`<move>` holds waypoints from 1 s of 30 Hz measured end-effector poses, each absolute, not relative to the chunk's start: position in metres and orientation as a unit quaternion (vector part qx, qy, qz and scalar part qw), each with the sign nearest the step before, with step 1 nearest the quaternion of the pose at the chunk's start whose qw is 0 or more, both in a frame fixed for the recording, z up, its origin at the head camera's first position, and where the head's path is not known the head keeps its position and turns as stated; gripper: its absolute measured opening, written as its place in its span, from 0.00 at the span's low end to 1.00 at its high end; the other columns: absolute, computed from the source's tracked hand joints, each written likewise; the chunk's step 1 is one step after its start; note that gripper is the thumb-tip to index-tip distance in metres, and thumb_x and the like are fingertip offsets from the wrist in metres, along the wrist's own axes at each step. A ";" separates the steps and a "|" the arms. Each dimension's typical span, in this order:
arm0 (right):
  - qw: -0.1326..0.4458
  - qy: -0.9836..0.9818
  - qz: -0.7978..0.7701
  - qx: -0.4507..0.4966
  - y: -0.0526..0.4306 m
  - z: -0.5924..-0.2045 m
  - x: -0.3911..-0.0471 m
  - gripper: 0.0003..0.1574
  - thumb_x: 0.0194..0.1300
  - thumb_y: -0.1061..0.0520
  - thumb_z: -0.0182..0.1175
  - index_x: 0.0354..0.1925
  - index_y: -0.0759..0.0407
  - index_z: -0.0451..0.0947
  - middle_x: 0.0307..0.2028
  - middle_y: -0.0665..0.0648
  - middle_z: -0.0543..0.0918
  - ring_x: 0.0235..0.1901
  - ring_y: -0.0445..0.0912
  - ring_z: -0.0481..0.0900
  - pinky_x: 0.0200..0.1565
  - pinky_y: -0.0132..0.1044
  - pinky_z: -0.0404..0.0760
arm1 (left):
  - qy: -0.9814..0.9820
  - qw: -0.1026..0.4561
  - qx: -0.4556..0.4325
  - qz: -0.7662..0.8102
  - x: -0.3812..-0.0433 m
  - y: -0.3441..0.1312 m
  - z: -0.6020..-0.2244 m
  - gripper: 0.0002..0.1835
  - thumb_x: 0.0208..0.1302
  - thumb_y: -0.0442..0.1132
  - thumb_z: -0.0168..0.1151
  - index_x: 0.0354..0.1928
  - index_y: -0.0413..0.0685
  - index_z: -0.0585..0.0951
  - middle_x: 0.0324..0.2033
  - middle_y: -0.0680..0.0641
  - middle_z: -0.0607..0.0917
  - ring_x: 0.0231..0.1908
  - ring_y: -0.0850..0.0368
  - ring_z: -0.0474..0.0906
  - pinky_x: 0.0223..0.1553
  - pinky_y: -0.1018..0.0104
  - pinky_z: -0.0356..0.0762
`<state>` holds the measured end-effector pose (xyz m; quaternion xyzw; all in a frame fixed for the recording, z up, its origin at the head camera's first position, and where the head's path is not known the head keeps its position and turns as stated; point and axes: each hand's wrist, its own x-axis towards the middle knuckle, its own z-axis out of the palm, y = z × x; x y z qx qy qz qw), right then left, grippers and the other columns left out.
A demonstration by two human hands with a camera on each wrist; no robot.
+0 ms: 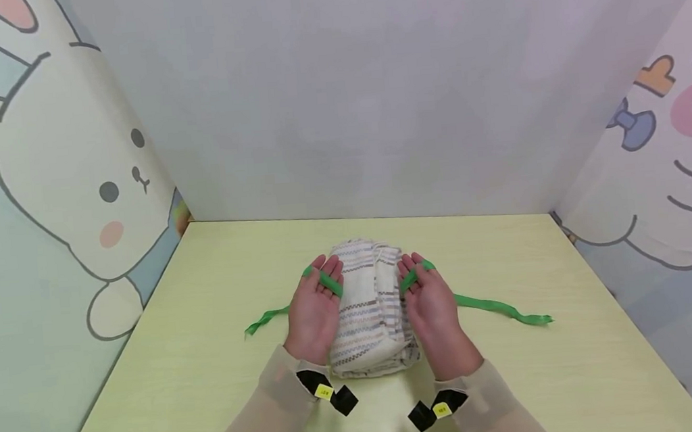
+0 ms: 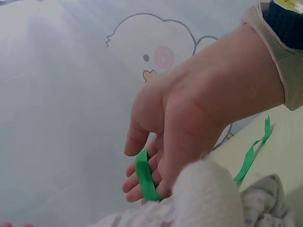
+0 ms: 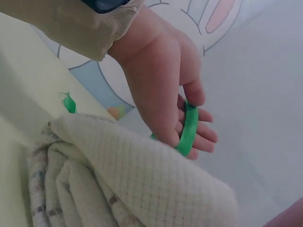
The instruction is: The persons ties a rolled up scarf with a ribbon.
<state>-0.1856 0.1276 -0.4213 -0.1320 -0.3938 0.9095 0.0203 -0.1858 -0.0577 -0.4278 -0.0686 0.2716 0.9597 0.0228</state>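
Note:
A folded cloth bundle [image 1: 359, 310], white with grey, blue and brown stripes, lies on the table between the two hands. My left hand [image 1: 314, 313] is palm up at its left side, a green ribbon [image 1: 330, 284] crossing its fingers with the thumb over it. On the right, my right hand [image 1: 432, 307] mirrors this and holds another stretch of green ribbon [image 1: 409, 280] under its thumb. In the right wrist view that ribbon [image 3: 189, 130] comes up beside the cloth [image 3: 147, 175]. Any ribbon beneath the bundle is hidden.
Loose ribbon tails trail over the pale yellow table [image 1: 213, 389], one to the left [image 1: 265, 319] and a longer one to the right [image 1: 506, 308]. A grey wall [image 1: 362, 106] stands behind. Side panels with cartoon animals flank the table.

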 end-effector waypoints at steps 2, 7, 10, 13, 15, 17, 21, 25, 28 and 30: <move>0.020 -0.398 0.908 -0.127 0.124 -0.420 -0.185 0.32 0.85 0.62 0.36 0.81 0.63 0.47 0.79 0.63 0.54 0.78 0.53 0.54 0.75 0.39 0.55 | 0.275 0.020 -0.067 0.959 -0.185 -0.054 -0.425 0.24 0.85 0.39 0.35 0.76 0.38 0.56 0.73 0.36 0.61 0.74 0.45 0.58 0.74 0.59 0.55; 0.012 -0.408 0.906 -0.113 0.114 -0.418 -0.183 0.39 0.78 0.71 0.36 0.81 0.65 0.40 0.80 0.64 0.47 0.79 0.54 0.47 0.76 0.40 0.48 | 0.277 0.012 -0.054 0.959 -0.183 -0.046 -0.422 0.26 0.85 0.38 0.33 0.78 0.36 0.51 0.75 0.35 0.56 0.77 0.42 0.52 0.76 0.58 0.50; 0.011 -0.421 0.901 -0.106 0.109 -0.417 -0.182 0.39 0.77 0.71 0.36 0.81 0.66 0.40 0.79 0.66 0.48 0.79 0.55 0.48 0.77 0.42 0.46 | 0.284 0.011 -0.052 0.958 -0.184 -0.041 -0.424 0.26 0.84 0.36 0.34 0.78 0.36 0.51 0.75 0.35 0.56 0.77 0.43 0.52 0.76 0.58 0.50; 0.015 -0.441 0.892 -0.099 0.104 -0.416 -0.180 0.38 0.77 0.69 0.38 0.80 0.67 0.43 0.79 0.66 0.51 0.78 0.55 0.50 0.77 0.42 0.46 | 0.289 0.011 -0.054 0.956 -0.186 -0.036 -0.427 0.25 0.83 0.35 0.35 0.77 0.37 0.53 0.74 0.36 0.58 0.76 0.44 0.54 0.75 0.58 0.52; 0.012 -0.449 0.889 -0.088 0.101 -0.415 -0.179 0.37 0.78 0.69 0.38 0.80 0.68 0.43 0.79 0.67 0.52 0.78 0.56 0.51 0.77 0.44 0.46 | 0.295 0.009 -0.055 0.954 -0.187 -0.034 -0.428 0.25 0.84 0.35 0.35 0.76 0.36 0.54 0.74 0.36 0.59 0.75 0.44 0.56 0.75 0.58 0.53; 0.008 -0.455 0.887 -0.081 0.098 -0.414 -0.179 0.37 0.78 0.68 0.38 0.80 0.69 0.43 0.78 0.68 0.53 0.78 0.57 0.52 0.77 0.44 0.47 | 0.302 0.006 -0.054 0.952 -0.187 -0.032 -0.428 0.24 0.83 0.35 0.35 0.76 0.36 0.55 0.73 0.35 0.60 0.75 0.45 0.56 0.75 0.58 0.53; 0.000 -0.466 0.882 -0.067 0.093 -0.414 -0.178 0.38 0.77 0.68 0.39 0.79 0.70 0.43 0.78 0.69 0.53 0.78 0.56 0.52 0.77 0.44 0.46 | 0.321 0.010 -0.041 0.946 -0.187 -0.029 -0.429 0.25 0.83 0.34 0.36 0.76 0.34 0.54 0.74 0.35 0.59 0.75 0.44 0.56 0.75 0.58 0.53; -0.009 -0.503 0.863 -0.048 0.090 -0.414 -0.177 0.39 0.73 0.74 0.35 0.80 0.71 0.42 0.79 0.68 0.51 0.78 0.56 0.50 0.77 0.44 0.47 | 0.334 0.030 -0.031 0.942 -0.185 -0.025 -0.428 0.26 0.81 0.31 0.34 0.77 0.34 0.53 0.75 0.36 0.58 0.76 0.44 0.54 0.76 0.57 0.51; -0.012 -0.536 0.844 -0.035 0.090 -0.415 -0.177 0.39 0.72 0.77 0.32 0.79 0.71 0.44 0.79 0.68 0.52 0.78 0.55 0.51 0.76 0.43 0.50 | 0.343 0.038 -0.029 0.938 -0.183 -0.024 -0.428 0.28 0.78 0.28 0.33 0.77 0.34 0.52 0.75 0.36 0.58 0.76 0.45 0.53 0.76 0.57 0.49; -0.006 -0.556 0.831 -0.027 0.090 -0.415 -0.177 0.38 0.72 0.77 0.33 0.79 0.72 0.48 0.78 0.68 0.55 0.78 0.55 0.53 0.75 0.42 0.52 | 0.349 0.037 -0.025 0.936 -0.182 -0.023 -0.428 0.28 0.77 0.27 0.34 0.77 0.34 0.53 0.76 0.37 0.58 0.77 0.45 0.53 0.77 0.57 0.48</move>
